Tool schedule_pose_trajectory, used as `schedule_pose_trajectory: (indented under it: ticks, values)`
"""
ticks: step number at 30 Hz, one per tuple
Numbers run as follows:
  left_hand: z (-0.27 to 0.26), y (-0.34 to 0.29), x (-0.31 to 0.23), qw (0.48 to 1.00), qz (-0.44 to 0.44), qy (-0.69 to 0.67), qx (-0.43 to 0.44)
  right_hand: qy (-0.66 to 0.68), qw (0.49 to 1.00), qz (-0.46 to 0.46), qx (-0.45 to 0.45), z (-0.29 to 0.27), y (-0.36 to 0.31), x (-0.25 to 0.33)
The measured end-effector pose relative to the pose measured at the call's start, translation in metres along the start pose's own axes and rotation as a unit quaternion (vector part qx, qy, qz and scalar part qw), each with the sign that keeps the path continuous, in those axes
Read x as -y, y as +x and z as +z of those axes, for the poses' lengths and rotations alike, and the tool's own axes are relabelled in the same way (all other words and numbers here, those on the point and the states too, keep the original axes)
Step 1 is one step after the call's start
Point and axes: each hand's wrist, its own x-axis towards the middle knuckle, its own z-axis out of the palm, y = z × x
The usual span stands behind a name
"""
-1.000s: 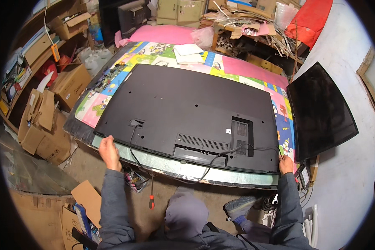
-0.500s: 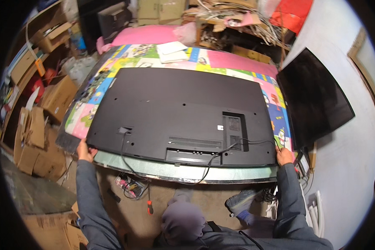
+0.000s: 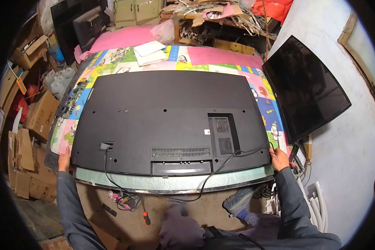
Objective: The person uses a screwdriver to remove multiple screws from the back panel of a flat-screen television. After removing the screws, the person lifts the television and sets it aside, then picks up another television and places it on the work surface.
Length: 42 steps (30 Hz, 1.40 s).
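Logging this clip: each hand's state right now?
Left hand: at the left edge of the television; grip cannot be told.
Right hand: curled at its right edge, by the cable; grip cannot be told.

From head height, a wide fisheye view looks steeply down and forward across the worktop [image 3: 146, 182], near enough that the flat-screen television [image 3: 166, 129] fills its middle.

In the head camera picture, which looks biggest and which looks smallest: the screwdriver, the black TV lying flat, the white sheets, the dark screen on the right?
Largest to smallest, as they look here:
1. Black TV
2. Dark screen on the right
3. White sheets
4. Screwdriver with the red handle
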Motion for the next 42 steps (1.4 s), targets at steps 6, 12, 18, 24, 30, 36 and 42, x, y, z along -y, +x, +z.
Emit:
schedule_pose_trajectory:
  ticks: [6,12,18,24,30,36,42]
  values:
    - [-0.025,0.008,0.024,1.000,0.015,0.007,-0.025,0.043,0.998,0.050,0.002,0.026,0.011,-0.011]
    - [-0.013,-0.040,-0.024,0.990,-0.009,-0.128,0.065,0.034,0.993,0.106,0.031,0.018,0.024,-0.014]
    - [-0.014,-0.038,-0.030,0.972,0.011,-0.187,0.139,0.152,0.967,0.151,0.135,0.019,0.051,-0.040]
    - [-0.030,-0.036,-0.035,0.936,0.034,-0.269,0.226,0.314,0.908,0.212,0.177,0.017,0.064,-0.037]
    - [-0.044,-0.049,-0.040,0.942,0.018,-0.283,0.178,0.281,0.927,0.181,0.172,0.007,0.084,-0.047]
    - [-0.053,-0.064,-0.048,0.941,0.013,-0.326,0.091,0.269,0.932,0.157,0.184,0.002,0.083,-0.043]
    - [-0.061,-0.046,-0.064,0.928,0.025,-0.371,0.041,0.233,0.945,0.141,0.183,-0.011,0.077,-0.020]
